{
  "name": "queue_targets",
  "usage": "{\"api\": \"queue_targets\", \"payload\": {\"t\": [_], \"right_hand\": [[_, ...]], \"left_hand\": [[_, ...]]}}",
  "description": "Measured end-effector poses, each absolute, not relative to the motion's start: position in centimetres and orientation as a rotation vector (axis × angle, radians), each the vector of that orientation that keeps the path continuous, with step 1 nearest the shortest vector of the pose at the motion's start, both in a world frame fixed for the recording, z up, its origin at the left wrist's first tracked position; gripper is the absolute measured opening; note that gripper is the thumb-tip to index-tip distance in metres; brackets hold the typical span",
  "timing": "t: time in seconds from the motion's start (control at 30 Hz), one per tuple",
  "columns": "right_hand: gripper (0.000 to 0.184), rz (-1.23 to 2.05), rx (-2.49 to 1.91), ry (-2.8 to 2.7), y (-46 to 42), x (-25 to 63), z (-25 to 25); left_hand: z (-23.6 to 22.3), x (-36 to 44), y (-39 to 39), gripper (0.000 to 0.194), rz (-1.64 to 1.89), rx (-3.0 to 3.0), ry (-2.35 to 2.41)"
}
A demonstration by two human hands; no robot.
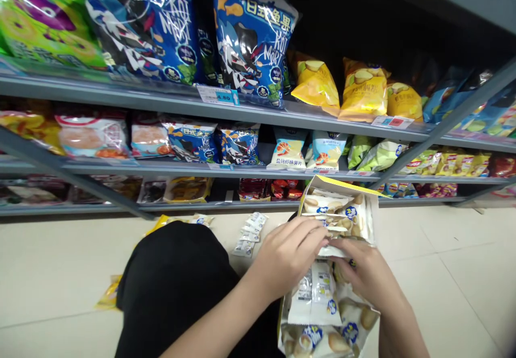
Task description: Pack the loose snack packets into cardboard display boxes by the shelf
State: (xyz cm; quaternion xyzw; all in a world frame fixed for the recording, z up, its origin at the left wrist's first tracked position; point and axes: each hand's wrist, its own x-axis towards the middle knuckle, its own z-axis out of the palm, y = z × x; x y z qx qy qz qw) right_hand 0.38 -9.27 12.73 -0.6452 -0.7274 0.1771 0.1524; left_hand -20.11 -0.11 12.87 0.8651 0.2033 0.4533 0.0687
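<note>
Snack packets [316, 299] in an open carton [374, 218], directly below and above both sets of fingertips. Well left of the fingers, a yellow packet [108, 294] on the floor, beside a black-clad knee [173, 264]; nearer, just left of the left knuckles, a strip of small sachets [250, 234]. Left hand [288, 250]: forearm slanting up and rightward, back upward, fingers bent and close together over the packets. Right hand [365, 264]: forearm leaning up and leftward, fingers curled toward the left fingertips, thumb apart below. Clamped on a packet or touching: cannot tell, tips partly hidden.
</note>
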Motion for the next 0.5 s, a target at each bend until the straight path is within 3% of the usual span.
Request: {"api": "queue_targets", "payload": {"t": [0.13, 0.27, 0.33, 0.43, 0.5], "right_hand": [[0.022, 0.43, -1.827, -1.989, -8.6, 0.1, 12.4], [0.038, 0.581, -1.753, -2.069, -8.2, -0.6, 12.6], [0.044, 0.611, -1.714, -2.113, -8.0, -0.7, 12.5], [0.034, 0.496, -1.719, -2.083, -7.8, -0.9, 11.7], [0.032, 0.439, -1.739, -2.074, -7.6, -1.1, 11.1]], "left_hand": [[12.8, -21.2, -2.9, 0.011, 1.316, 2.586, 0.479], [11.1, -20.7, -5.8, 0.009, 0.666, 2.88, 0.386], [10.3, -20.7, -6.3, 0.029, 0.316, 2.889, 0.399], [9.2, -20.9, -6.4, 0.07, 0.02, 2.782, 0.414], [8.4, -20.9, -6.4, 0.07, -0.059, 2.731, 0.445]]}}
